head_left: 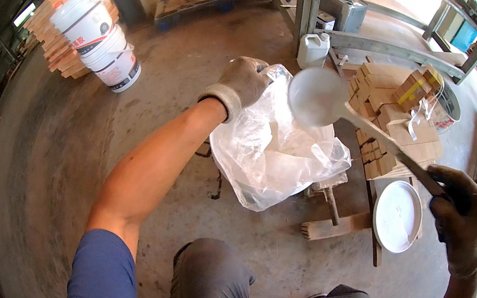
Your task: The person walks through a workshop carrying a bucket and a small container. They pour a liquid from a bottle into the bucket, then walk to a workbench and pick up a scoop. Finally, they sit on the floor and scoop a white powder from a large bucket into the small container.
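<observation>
Head view: ladle handle point(389, 143) inside gloved right fingers point(446, 214)

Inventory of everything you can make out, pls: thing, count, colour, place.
Scoop: one, whitish with a darker handle, over the bag
Plastic bag: one, clear, centre
Lid: one, white, right
Buckets: at least two, white, stacked left
Light brown stack: one, behind the buckets
Jug: one, white, top centre
Metal can: one, grey, behind the jug
Metal frame: one, grey, top
Brown stacked pieces: many, right
Left hand: one, brownish glove, gripping the bag
Right hand: one, dark-and-tan glove, on the scoop's handle
Trousers: one pair, grey, bottom
</observation>
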`<control>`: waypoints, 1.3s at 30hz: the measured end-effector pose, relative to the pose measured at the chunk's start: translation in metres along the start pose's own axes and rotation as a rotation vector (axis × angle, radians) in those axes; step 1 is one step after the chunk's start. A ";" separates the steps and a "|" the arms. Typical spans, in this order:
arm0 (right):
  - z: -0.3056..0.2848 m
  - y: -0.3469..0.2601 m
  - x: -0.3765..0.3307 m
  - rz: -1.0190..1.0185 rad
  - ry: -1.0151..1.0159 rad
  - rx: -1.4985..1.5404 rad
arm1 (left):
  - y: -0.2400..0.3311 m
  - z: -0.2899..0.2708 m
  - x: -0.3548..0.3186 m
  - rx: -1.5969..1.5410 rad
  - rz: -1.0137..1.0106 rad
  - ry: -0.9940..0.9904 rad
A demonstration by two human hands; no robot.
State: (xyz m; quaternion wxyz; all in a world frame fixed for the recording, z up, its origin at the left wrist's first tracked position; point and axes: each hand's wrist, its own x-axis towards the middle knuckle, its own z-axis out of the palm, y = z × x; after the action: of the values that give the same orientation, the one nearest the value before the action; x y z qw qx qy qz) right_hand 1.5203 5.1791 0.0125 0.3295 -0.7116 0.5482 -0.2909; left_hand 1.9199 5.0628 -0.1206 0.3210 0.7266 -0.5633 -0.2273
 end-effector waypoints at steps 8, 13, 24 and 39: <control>0.062 -0.008 0.038 -0.607 -0.384 -0.642 | 0.021 -0.005 0.003 0.020 0.149 0.076; 0.109 -0.020 0.042 -0.726 -0.484 -0.978 | 0.033 0.000 -0.008 0.031 0.214 0.099; 0.109 -0.019 0.045 -0.717 -0.485 -1.074 | 0.041 -0.010 -0.006 0.145 0.401 0.094; 0.171 0.029 0.041 -0.578 -0.641 -0.968 | 0.061 0.016 -0.050 0.171 0.532 -0.100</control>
State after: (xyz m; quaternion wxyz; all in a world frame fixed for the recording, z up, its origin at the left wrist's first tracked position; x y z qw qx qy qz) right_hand 1.6454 5.1594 -0.1129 0.0270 -0.9500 0.2782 0.1391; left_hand 1.8545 5.0984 -0.0893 0.2789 0.5658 -0.7663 -0.1222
